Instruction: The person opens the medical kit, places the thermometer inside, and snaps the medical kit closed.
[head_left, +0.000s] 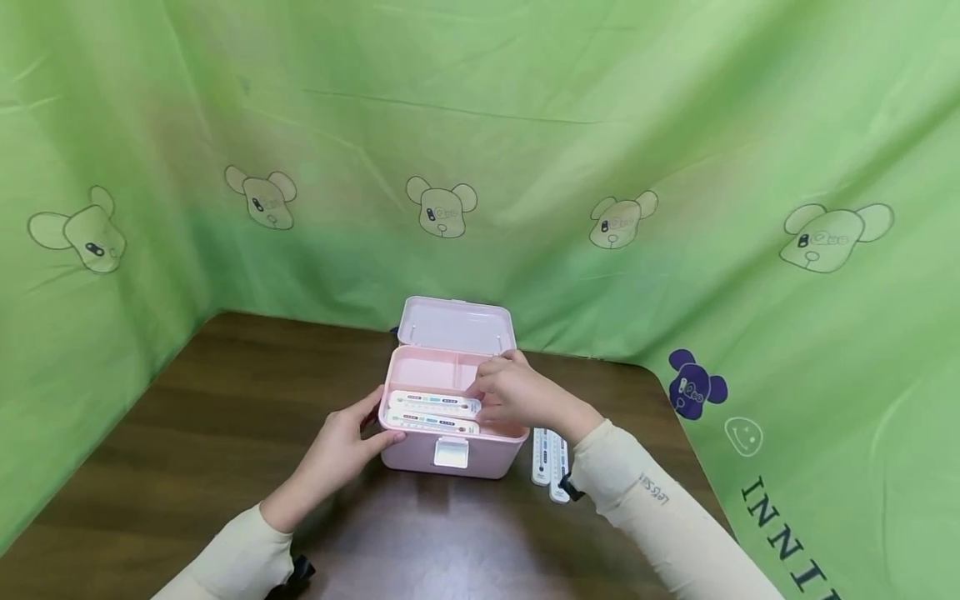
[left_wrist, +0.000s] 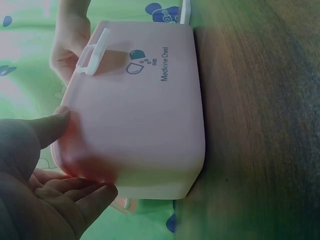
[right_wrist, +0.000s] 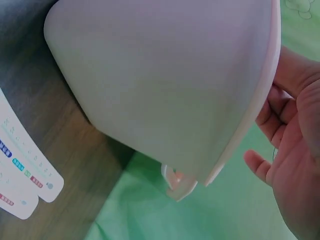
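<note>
Head view: left hand (head_left: 341, 450) steadies pink medicine chest (head_left: 450, 454) with relaxed fingers; right hand (head_left: 517, 392) pinches white strip (head_left: 435, 403) inside it. Risk: light hold, box could slide or strip could snag the rim.

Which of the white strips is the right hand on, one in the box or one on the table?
The rear strip inside the pink box: the right hand touches its right end. The front strip beside it and the two on the table lie untouched.

You see a dark wooden tabletop (head_left: 187, 433) low in frame, a green bear-print cloth (head_left: 525, 125) filling the top.
</note>
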